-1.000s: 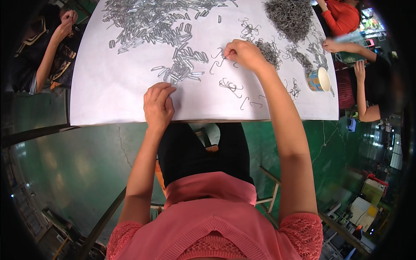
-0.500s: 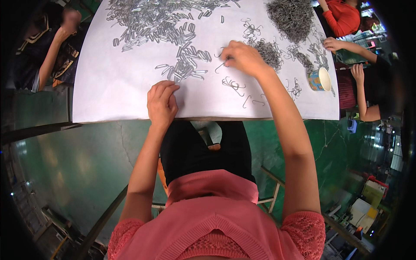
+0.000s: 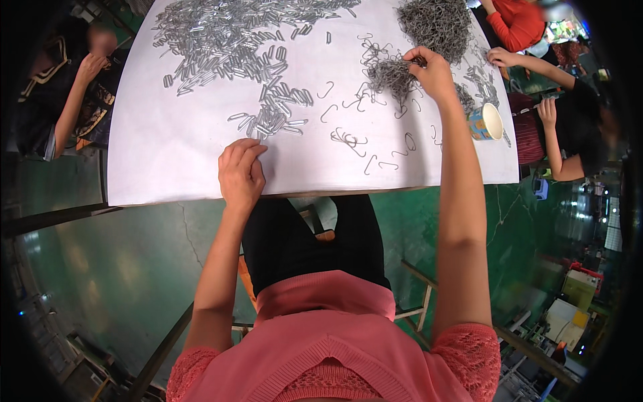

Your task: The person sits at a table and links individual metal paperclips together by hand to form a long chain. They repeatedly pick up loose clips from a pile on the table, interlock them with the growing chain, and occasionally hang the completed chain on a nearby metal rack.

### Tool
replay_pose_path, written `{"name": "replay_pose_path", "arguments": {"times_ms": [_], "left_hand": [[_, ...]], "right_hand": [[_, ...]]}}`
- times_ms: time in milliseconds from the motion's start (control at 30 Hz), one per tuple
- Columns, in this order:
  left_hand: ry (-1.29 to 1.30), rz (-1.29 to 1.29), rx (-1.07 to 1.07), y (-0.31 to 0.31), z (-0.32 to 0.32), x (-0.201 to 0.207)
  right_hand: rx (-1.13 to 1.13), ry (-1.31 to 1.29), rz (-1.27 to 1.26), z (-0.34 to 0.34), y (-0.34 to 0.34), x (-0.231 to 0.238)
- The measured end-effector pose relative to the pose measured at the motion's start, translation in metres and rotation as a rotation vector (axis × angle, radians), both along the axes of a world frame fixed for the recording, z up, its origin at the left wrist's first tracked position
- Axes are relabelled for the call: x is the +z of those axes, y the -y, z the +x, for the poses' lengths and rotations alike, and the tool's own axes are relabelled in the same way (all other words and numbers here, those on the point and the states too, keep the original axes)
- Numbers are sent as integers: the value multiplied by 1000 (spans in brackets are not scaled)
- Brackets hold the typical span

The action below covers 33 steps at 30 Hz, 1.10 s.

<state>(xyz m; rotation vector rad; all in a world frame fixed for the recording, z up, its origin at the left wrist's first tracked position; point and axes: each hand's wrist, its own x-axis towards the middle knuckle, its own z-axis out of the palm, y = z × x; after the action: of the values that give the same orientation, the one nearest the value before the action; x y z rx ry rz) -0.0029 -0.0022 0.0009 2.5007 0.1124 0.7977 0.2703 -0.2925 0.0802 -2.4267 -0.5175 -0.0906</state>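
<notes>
My left hand [image 3: 242, 173] rests at the table's near edge, fingers curled together; whatever may be in them is hidden. Just beyond its fingertips lies a loose cluster of small silvery metal loops [image 3: 268, 122], trailing from a large pile of the same loops [image 3: 221, 40]. Over on the right, my right hand [image 3: 432, 72] reaches into a small heap of dark wire hooks [image 3: 393, 75], thumb and fingers closing on some at its edge. Several single wire hooks [image 3: 348, 139] lie scattered on the white tabletop [image 3: 167, 161] between my hands.
A bigger pile of wire hooks [image 3: 435, 27] sits at the far right. Near the right edge a patterned paper cup [image 3: 485, 122] lies tilted, with more metal pieces beside it. Other people sit left and right, one with a hand [image 3: 501, 57] on the table.
My right hand has moved right and slightly away, from the scattered hooks to the small heap. More loose hooks now lie spread left of the heap. My left hand keeps its place by the loops.
</notes>
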Motion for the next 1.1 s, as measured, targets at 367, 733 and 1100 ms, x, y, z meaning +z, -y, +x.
{"name": "replay_pose_path", "arguments": {"times_ms": [367,733,1100], "left_hand": [[-15,46,0,0,4,2],[-13,45,15,1,1,3],[25,-18,-34,-2,3,3]], "right_hand": [[41,67,-354,73,-47,-60],[487,55,-252,-25,-68,-38],[185,-200,-601,-34,-119,-29]]}}
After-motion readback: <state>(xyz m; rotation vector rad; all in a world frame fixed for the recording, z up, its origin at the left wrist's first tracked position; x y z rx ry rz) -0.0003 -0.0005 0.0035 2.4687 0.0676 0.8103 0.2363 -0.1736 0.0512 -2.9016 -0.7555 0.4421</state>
